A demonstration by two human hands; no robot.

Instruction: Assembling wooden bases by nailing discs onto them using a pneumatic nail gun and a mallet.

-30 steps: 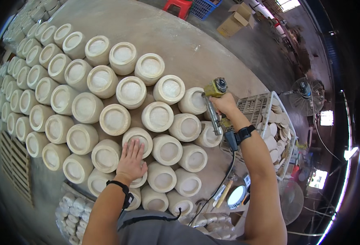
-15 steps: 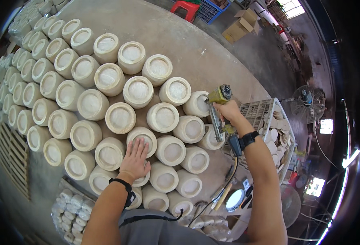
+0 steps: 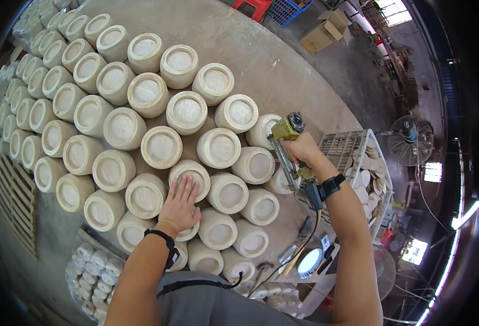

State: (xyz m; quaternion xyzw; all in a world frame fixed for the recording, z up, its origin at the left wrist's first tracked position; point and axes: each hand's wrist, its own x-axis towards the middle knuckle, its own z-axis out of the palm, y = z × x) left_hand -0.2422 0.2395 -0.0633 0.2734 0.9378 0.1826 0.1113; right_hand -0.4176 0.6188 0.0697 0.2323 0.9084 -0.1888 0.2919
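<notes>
My left hand (image 3: 181, 205) lies with its fingers outstretched on the recessed top of a round pale pot (image 3: 203, 178), which looks wooden. Rows of similar pots (image 3: 162, 146) surround it, each with a thick rim and a sunken disc facing up. At the right end of the rows, my right hand (image 3: 301, 148) is wrapped round the handle of a yellow-green nail gun (image 3: 287, 128) with a dark, worn end. The tool hangs over two pots and partly hides them; I cannot tell whether it touches either. A cable (image 3: 316, 223) trails from its lower end towards me.
A slatted crate (image 3: 340, 148) holds loose pale discs (image 3: 377, 168) right of the tool. Closer in lie a bright round object (image 3: 310, 264) and hand tools. A fan (image 3: 410, 140) stands farther right, a cardboard box (image 3: 319, 39) beyond. Wrapped bundles (image 3: 94, 271) and a slatted pallet (image 3: 18, 201) are at left.
The whole view has shifted slightly, so the nearer pots appear a little higher. My left hand stays on the same pot. My right hand still grips the nail gun, which has tilted slightly.
</notes>
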